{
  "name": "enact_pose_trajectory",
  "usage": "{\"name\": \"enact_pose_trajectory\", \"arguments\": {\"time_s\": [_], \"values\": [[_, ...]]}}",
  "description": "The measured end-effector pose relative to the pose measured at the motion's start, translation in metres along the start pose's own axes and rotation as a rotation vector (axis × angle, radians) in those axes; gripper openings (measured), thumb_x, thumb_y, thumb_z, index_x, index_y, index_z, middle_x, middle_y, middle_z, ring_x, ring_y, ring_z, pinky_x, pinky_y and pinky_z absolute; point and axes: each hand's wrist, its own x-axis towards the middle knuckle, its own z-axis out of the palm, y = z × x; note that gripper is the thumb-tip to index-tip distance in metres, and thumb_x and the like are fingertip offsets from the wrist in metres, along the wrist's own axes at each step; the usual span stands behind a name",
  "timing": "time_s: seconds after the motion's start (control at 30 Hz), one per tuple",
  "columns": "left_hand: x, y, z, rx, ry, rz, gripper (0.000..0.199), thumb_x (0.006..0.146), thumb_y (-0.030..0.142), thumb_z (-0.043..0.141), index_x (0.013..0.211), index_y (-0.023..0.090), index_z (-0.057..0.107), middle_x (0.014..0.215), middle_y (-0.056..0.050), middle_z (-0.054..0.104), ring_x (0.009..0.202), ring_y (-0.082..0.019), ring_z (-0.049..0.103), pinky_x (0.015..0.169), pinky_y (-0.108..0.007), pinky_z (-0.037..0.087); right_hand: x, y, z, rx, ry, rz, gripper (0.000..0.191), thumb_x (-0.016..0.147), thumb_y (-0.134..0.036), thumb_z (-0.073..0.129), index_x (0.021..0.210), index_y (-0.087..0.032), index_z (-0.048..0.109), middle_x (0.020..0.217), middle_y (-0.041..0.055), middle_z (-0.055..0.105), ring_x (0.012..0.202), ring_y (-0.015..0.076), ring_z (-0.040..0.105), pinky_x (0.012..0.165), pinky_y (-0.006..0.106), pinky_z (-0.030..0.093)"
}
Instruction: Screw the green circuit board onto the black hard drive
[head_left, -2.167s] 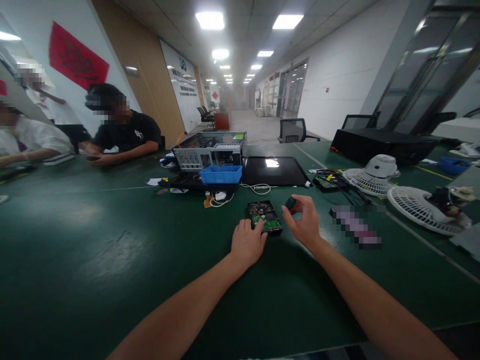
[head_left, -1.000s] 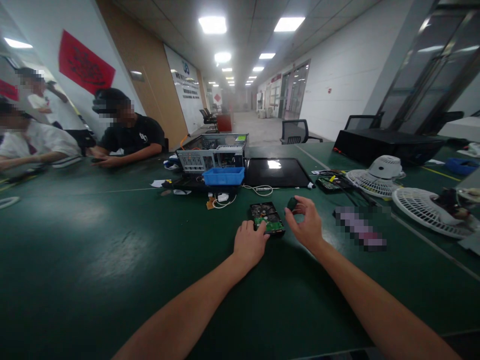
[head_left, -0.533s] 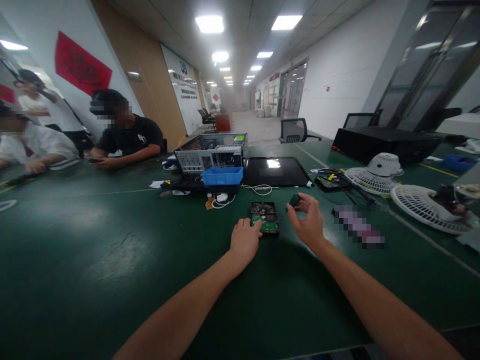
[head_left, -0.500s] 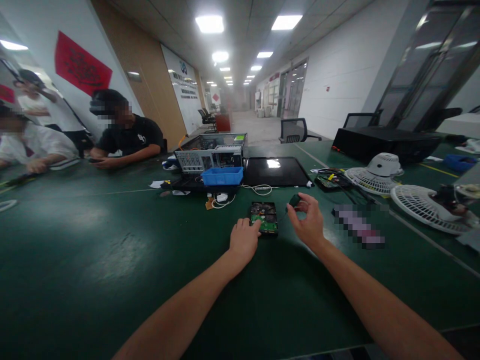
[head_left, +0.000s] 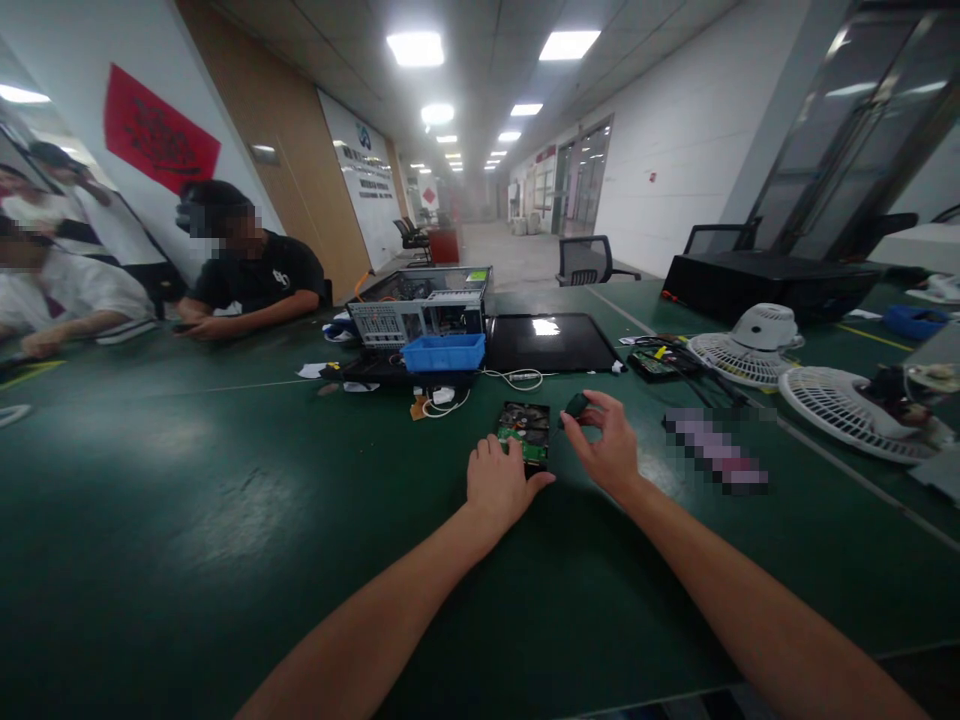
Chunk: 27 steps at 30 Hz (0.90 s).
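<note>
A hard drive (head_left: 534,422) with a green circuit board lies on the dark green table (head_left: 300,540). My left hand (head_left: 501,482) rests on its near left part, fingers on the board and thumb stretched along the near edge. Just right of the drive, my right hand (head_left: 606,440) pinches a small dark green tool (head_left: 576,405) between thumb and fingers. The tool's handle is raised above the table; its tip is too small to make out.
Behind the drive stand a blue bin (head_left: 445,352), an open computer case (head_left: 412,300) and a black panel (head_left: 551,343). White fan parts (head_left: 847,410) and a pixelated object (head_left: 716,450) lie right. People sit at the left.
My left hand has shifted right and its thumb now reaches along the drive's near edge. My right hand has moved slightly left with the tool, closer to the drive.
</note>
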Motion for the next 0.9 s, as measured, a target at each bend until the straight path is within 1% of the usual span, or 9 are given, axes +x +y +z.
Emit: {"name": "enact_pose_trajectory", "arguments": {"time_s": [0.17, 0.33, 0.43, 0.57, 0.73, 0.8, 0.9], "values": [[0.003, 0.004, 0.004, -0.02, 0.05, -0.022, 0.078, 0.085, 0.082, 0.05, 0.12, 0.013, 0.063, 0.122, -0.023, 0.06, 0.113, -0.04, 0.054, 0.093, -0.049, 0.045, 0.0, 0.001, 0.001, -0.017, -0.023, -0.021, 0.049, 0.091, -0.039, 0.071, 0.132, -0.023, 0.05, 0.11, 0.0092, 0.07, 0.078, 0.0201, 0.073, 0.074, 0.04, 0.064], [0.003, 0.006, 0.007, -0.034, 0.101, -0.038, 0.065, 0.084, 0.072, 0.059, 0.117, 0.016, 0.062, 0.12, -0.021, 0.06, 0.114, -0.038, 0.054, 0.094, -0.049, 0.044, 0.001, -0.001, 0.001, -0.037, -0.051, -0.081, 0.046, 0.092, -0.037, 0.069, 0.132, -0.024, 0.051, 0.11, 0.0086, 0.066, 0.08, 0.0201, 0.07, 0.072, 0.039, 0.063], [0.005, 0.003, 0.009, -0.049, 0.105, -0.024, 0.063, 0.082, 0.068, 0.062, 0.118, 0.016, 0.062, 0.123, -0.02, 0.059, 0.115, -0.038, 0.054, 0.095, -0.048, 0.045, 0.001, -0.006, 0.001, -0.067, -0.073, -0.134, 0.042, 0.093, -0.035, 0.067, 0.131, -0.025, 0.051, 0.111, 0.0089, 0.063, 0.08, 0.0197, 0.067, 0.072, 0.039, 0.062], [0.01, -0.01, 0.012, -0.088, 0.086, 0.052, 0.063, 0.081, 0.064, 0.064, 0.123, 0.018, 0.061, 0.136, -0.019, 0.054, 0.123, -0.038, 0.051, 0.101, -0.049, 0.044, 0.002, -0.013, 0.0, -0.07, -0.098, -0.158, 0.04, 0.094, -0.031, 0.066, 0.131, -0.025, 0.051, 0.109, 0.0079, 0.061, 0.074, 0.0177, 0.064, 0.071, 0.038, 0.061], [0.014, -0.028, 0.017, -0.12, 0.045, 0.162, 0.069, 0.082, 0.06, 0.065, 0.138, 0.021, 0.055, 0.154, -0.017, 0.04, 0.137, -0.038, 0.042, 0.113, -0.052, 0.036, 0.001, -0.023, 0.001, -0.026, -0.122, -0.169, 0.04, 0.094, -0.029, 0.066, 0.13, -0.025, 0.05, 0.106, 0.0071, 0.059, 0.075, 0.0176, 0.064, 0.068, 0.036, 0.06], [0.013, -0.033, 0.019, -0.139, 0.035, 0.168, 0.072, 0.082, 0.06, 0.064, 0.142, 0.023, 0.052, 0.156, -0.017, 0.038, 0.139, -0.039, 0.039, 0.114, -0.053, 0.034, -0.001, -0.028, 0.001, -0.016, -0.127, -0.183, 0.039, 0.094, -0.029, 0.066, 0.129, -0.026, 0.051, 0.108, 0.0072, 0.059, 0.074, 0.0173, 0.064, 0.067, 0.035, 0.06], [0.011, -0.038, 0.02, -0.166, 0.041, 0.173, 0.076, 0.082, 0.062, 0.064, 0.147, 0.024, 0.049, 0.153, -0.017, 0.04, 0.139, -0.04, 0.038, 0.114, -0.054, 0.033, -0.004, -0.034, 0.003, -0.006, -0.144, -0.198, 0.039, 0.094, -0.028, 0.065, 0.129, -0.027, 0.051, 0.109, 0.0074, 0.059, 0.072, 0.0169, 0.063, 0.066, 0.036, 0.06]]}}
